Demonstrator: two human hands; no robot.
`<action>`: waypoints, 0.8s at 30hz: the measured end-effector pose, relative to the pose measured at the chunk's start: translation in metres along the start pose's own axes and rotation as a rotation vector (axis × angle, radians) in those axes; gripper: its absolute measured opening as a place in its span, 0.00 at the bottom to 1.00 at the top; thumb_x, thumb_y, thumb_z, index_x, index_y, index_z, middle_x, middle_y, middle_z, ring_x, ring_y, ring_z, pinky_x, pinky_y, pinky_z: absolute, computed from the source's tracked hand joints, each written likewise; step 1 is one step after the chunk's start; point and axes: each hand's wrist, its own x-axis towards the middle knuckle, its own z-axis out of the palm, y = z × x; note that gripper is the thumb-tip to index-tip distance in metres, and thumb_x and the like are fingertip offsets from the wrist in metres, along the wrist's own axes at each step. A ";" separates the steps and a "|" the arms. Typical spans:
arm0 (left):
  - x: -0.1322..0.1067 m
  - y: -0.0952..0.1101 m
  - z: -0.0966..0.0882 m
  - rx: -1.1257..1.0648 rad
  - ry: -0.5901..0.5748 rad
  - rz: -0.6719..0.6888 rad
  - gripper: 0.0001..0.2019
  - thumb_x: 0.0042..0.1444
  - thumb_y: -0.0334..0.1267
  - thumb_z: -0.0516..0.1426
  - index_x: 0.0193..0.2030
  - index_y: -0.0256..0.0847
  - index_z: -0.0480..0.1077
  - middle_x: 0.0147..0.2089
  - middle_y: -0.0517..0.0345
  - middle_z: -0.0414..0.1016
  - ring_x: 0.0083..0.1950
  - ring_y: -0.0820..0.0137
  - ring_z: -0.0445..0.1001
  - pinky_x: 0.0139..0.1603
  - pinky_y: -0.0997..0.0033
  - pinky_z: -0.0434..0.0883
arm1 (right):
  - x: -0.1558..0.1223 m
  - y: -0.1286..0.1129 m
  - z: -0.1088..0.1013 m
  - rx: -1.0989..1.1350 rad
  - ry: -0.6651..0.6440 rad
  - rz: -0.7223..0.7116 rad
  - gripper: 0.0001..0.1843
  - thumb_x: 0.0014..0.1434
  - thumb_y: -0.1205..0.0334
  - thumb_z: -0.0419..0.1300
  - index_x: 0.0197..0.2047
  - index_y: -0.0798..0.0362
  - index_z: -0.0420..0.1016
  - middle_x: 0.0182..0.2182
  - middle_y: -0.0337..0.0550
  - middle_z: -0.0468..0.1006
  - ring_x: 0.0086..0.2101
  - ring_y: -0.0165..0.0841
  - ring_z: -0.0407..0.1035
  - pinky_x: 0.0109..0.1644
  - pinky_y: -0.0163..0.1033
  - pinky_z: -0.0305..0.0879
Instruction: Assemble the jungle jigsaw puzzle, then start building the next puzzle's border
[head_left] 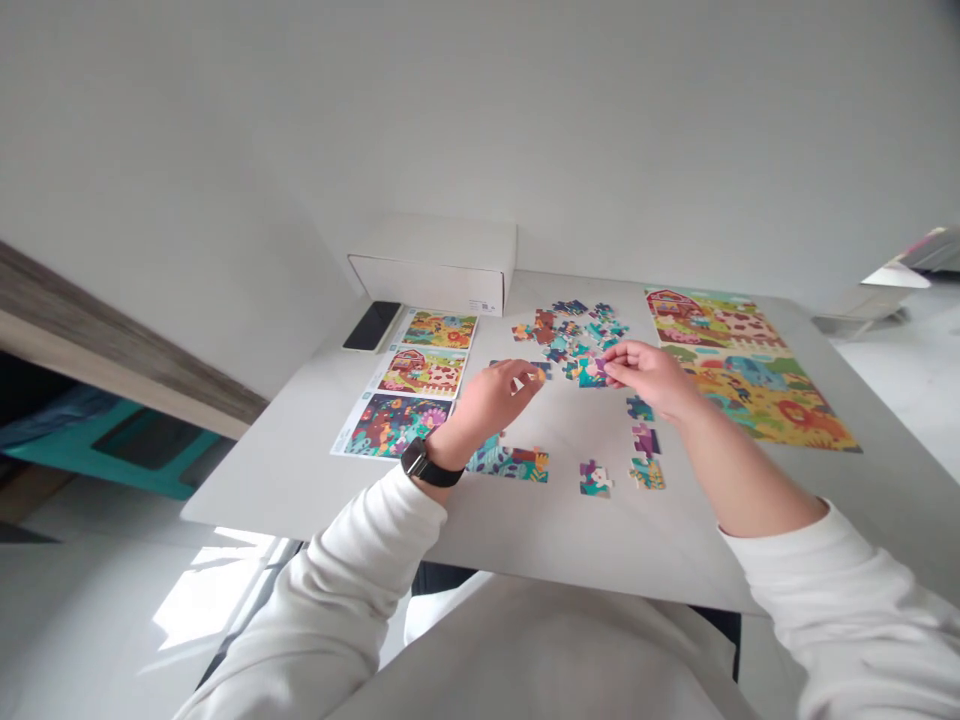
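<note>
My right hand (pixel 646 378) pinches a purple and teal puzzle piece (pixel 592 372) between thumb and fingers, just in front of a loose heap of puzzle pieces (pixel 571 330). My left hand (pixel 499 395), with a black watch (pixel 429 464) on its wrist, hovers left of it. Its fingers curl into a pinch; a small orange spot shows at their tips, too small to name. Below this hand lies a joined strip of puzzle (pixel 517 463), partly hidden by it. A single piece (pixel 595 478) lies to the right, near a column of pieces (pixel 645 440).
A picture sheet (pixel 421 372) with three printed scenes lies left, beside a phone (pixel 373 327). Behind them stands a white box (pixel 431 270) against the wall. Two assembled puzzles (pixel 750 370) cover the table's right side. The front table edge (pixel 570 585) is near my body.
</note>
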 end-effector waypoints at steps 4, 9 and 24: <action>-0.012 0.022 0.007 -0.155 -0.047 -0.033 0.14 0.70 0.48 0.59 0.46 0.43 0.82 0.43 0.55 0.85 0.38 0.68 0.77 0.41 0.69 0.69 | -0.038 0.006 0.008 0.065 0.001 -0.016 0.22 0.54 0.41 0.76 0.43 0.46 0.81 0.35 0.43 0.85 0.36 0.39 0.80 0.46 0.48 0.80; -0.020 0.034 0.020 -0.193 -0.095 -0.057 0.16 0.67 0.51 0.61 0.42 0.41 0.83 0.38 0.56 0.84 0.35 0.69 0.74 0.39 0.69 0.67 | -0.055 0.019 0.030 0.106 -0.016 -0.002 0.24 0.53 0.39 0.75 0.44 0.46 0.80 0.38 0.44 0.86 0.38 0.40 0.81 0.47 0.49 0.81; -0.022 0.019 0.025 -0.218 -0.068 -0.143 0.18 0.66 0.52 0.58 0.32 0.40 0.74 0.28 0.62 0.70 0.32 0.71 0.65 0.35 0.70 0.60 | -0.070 0.029 0.050 0.172 0.029 -0.056 0.23 0.58 0.43 0.72 0.52 0.44 0.79 0.44 0.44 0.84 0.42 0.40 0.82 0.55 0.51 0.80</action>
